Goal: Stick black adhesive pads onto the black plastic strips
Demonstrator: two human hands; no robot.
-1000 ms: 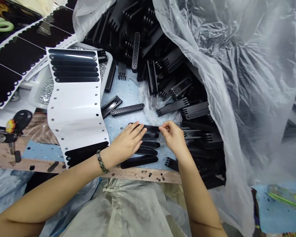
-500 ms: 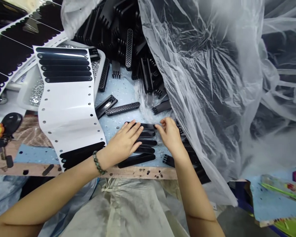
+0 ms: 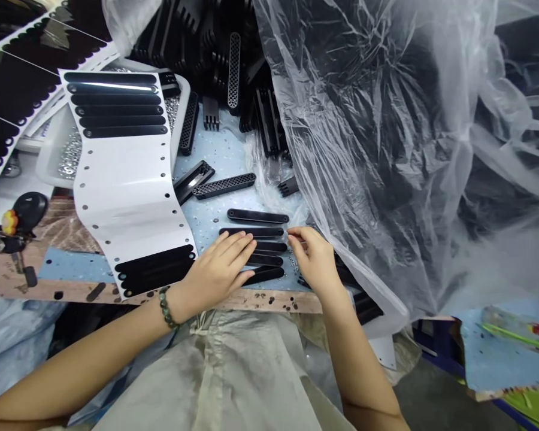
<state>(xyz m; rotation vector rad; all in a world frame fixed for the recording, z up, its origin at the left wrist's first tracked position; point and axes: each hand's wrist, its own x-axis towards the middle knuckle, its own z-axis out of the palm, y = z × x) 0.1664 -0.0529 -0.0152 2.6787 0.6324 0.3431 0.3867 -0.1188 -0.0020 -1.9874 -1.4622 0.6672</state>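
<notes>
A short row of long black plastic strips [image 3: 258,216] lies on the blue work surface [image 3: 227,149] near the table's front edge. My left hand [image 3: 220,269] lies flat on these strips with its fingers stretched out. My right hand [image 3: 312,257] sits at the strips' right end, fingers curled in a pinch on the end of one strip [image 3: 272,246]. A white backing sheet [image 3: 126,179] with black strip stickers curls down at the left of my left hand.
A big clear plastic bag [image 3: 386,149] full of black comb-like parts fills the right and top. Loose black grille parts [image 3: 224,185] lie on the blue surface. A white tray [image 3: 58,161] with small metal bits and black sticker sheets [image 3: 22,84] sit at the left.
Both hands have moved down one strip toward the table edge, so the top strip now lies uncovered. The bag has slid further over the black parts at the right.
</notes>
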